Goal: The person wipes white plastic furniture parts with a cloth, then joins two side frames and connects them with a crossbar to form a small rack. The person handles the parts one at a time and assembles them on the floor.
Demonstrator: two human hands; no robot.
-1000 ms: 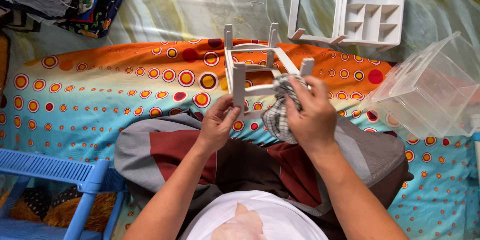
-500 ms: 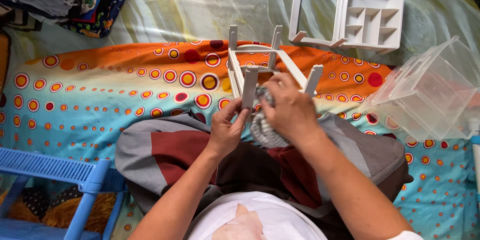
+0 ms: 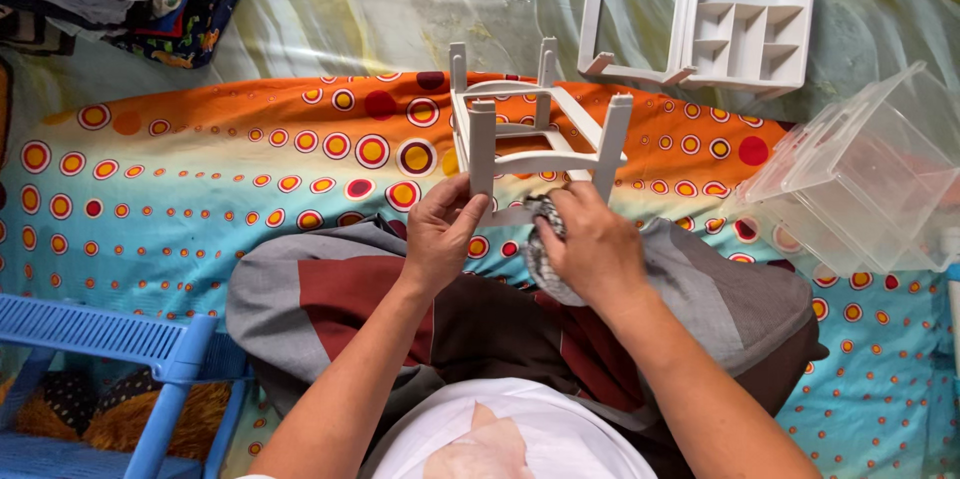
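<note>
Centre frame: left hand [image 3: 440,234] closed on the white plastic legged frame [image 3: 535,134], right hand [image 3: 590,244] bunched around a grey patterned cloth [image 3: 540,239] pressed against it. Best wiped with the frame held firm, working rail by rail.

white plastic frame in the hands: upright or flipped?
Flipped. The white frame has its four legs pointing up and away; the left hand steadies its near edge while the right hand presses a patterned cloth against it.
</note>
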